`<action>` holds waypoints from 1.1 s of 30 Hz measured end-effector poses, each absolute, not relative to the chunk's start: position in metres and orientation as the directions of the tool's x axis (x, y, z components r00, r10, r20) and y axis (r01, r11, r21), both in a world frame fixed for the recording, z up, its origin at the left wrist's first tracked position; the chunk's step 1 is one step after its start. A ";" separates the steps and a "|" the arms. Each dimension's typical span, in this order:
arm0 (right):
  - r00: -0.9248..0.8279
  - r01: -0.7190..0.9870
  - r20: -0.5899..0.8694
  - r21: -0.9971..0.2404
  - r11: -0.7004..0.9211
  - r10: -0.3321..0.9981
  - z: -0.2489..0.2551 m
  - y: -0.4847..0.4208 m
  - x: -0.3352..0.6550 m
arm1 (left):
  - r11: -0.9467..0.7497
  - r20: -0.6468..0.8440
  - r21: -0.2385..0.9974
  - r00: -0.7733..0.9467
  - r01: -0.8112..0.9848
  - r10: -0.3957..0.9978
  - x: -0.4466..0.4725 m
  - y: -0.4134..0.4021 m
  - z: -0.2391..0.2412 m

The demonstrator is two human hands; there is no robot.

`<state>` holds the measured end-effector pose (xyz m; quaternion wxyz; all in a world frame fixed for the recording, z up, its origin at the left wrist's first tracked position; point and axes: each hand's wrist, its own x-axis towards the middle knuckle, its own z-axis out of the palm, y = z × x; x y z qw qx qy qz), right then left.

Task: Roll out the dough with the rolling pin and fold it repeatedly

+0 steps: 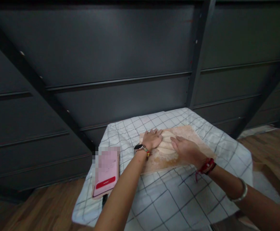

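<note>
A pale, ridged lump of dough lies on a flour-dusted wooden board. My left hand lies flat on its left end, fingers stretched out. On the dough's right end rests my right hand, also flat with fingers extended. The board sits on a low table covered by a white checked cloth. A watch and beaded band circle my left wrist; red threads and a silver bangle are on my right arm.
A pink phone with a red button on its screen lies at the cloth's left edge. Behind the table rises a dark grey panelled wall with slanted metal struts. Wooden floor shows on both sides.
</note>
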<state>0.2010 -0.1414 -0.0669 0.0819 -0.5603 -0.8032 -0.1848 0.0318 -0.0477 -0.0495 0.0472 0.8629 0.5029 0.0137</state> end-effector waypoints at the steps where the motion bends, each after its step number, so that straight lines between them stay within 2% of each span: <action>1: -0.279 0.956 0.337 0.182 0.229 0.899 -0.065 -0.145 0.197 | -0.491 -0.026 0.091 0.495 0.867 0.869 0.031 -0.051 -0.049; 5: -0.091 0.987 0.346 0.154 0.039 0.934 -0.060 -0.161 0.182 | -0.503 -0.033 0.069 0.505 0.862 0.862 0.028 -0.062 -0.046; 11: -0.055 0.983 0.372 0.181 -0.014 0.927 -0.066 -0.176 0.168 | -0.524 -0.010 0.059 0.525 0.850 0.851 0.022 -0.069 -0.047; 24: -0.190 0.964 0.416 0.252 0.089 0.889 -0.081 -0.205 0.159 | -0.478 -0.008 0.132 0.483 0.869 0.876 0.003 -0.087 -0.054; 30: -0.437 0.895 0.311 0.243 0.374 0.844 -0.065 -0.216 0.174 | -0.458 0.096 0.112 0.450 0.882 0.888 -0.001 -0.105 -0.058; 33: -0.486 0.874 0.358 0.217 0.435 0.797 -0.046 -0.204 0.194 | -0.472 0.166 0.109 0.452 0.875 0.877 0.004 -0.102 -0.045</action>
